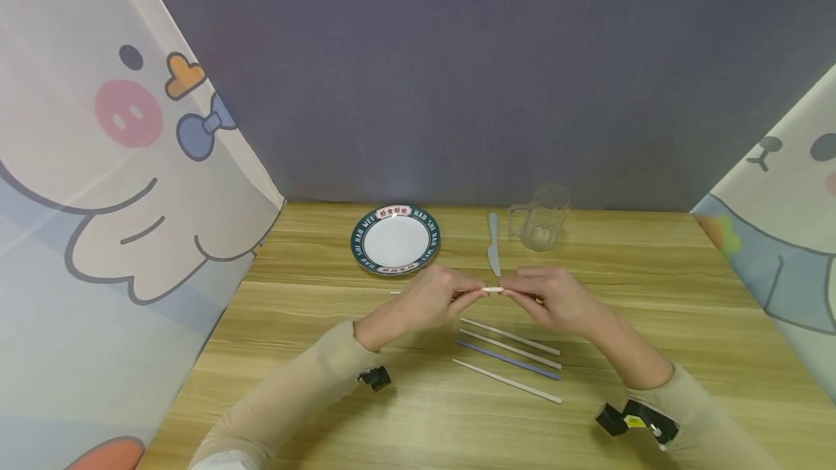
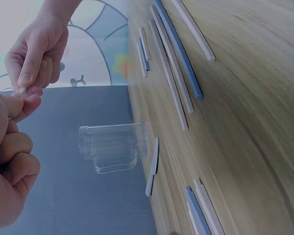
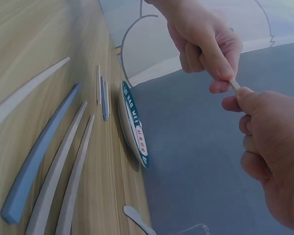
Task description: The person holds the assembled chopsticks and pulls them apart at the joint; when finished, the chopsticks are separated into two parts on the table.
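Above the table, my left hand [image 1: 431, 299] and my right hand [image 1: 555, 299] pinch a short whitish stick [image 1: 493, 289], one at each end, between thumb and fingers. Only its middle shows; the fingertips hide its ends. In the right wrist view the stick [image 3: 234, 84] bridges the two hands' fingertips. Below the hands lie whitish chopsticks [image 1: 508, 381] and a blue chopstick [image 1: 508, 360], roughly side by side and slanted. A thin pale stick [image 1: 395, 292] pokes out from behind my left hand.
At the back stand a green-rimmed white plate [image 1: 369, 260], a pale table knife [image 1: 493, 241] and a clear mug [image 1: 547, 220] with its handle to the left. The left wrist view shows small groups of white and blue sticks [image 2: 200, 211] on the wooden table [image 2: 250, 147].
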The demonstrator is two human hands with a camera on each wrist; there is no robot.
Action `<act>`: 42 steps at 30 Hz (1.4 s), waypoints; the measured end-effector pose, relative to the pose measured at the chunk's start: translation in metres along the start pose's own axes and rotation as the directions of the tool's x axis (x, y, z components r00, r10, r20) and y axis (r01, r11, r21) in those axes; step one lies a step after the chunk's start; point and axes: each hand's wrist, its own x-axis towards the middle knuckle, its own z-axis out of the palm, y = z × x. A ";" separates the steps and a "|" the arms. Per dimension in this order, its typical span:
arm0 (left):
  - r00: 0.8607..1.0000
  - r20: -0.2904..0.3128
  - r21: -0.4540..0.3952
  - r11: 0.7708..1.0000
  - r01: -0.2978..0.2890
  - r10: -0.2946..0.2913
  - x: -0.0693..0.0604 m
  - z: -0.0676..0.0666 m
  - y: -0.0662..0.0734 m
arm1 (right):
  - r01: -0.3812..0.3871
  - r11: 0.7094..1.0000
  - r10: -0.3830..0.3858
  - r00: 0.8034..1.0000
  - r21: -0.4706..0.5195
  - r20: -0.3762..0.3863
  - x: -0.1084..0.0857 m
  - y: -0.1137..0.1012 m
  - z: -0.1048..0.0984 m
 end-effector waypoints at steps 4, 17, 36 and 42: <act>1.000 0.023 -0.024 1.000 -0.004 0.005 0.000 0.002 -0.001 | 0.025 1.000 -0.025 1.000 -0.001 0.013 -0.001 0.000 0.000; 0.999 0.001 0.014 0.999 -0.037 0.037 -0.002 0.008 -0.004 | 0.007 1.000 -0.007 1.000 -0.004 0.021 -0.007 0.000 0.001; 0.999 -0.013 0.007 0.999 -0.045 0.045 -0.003 0.009 -0.004 | 0.014 0.999 -0.015 1.000 -0.032 -0.013 -0.010 0.000 0.006; 0.999 -0.021 0.002 0.999 -0.045 0.045 -0.002 0.009 -0.003 | 0.015 0.999 -0.015 1.000 -0.035 -0.016 -0.010 -0.001 0.006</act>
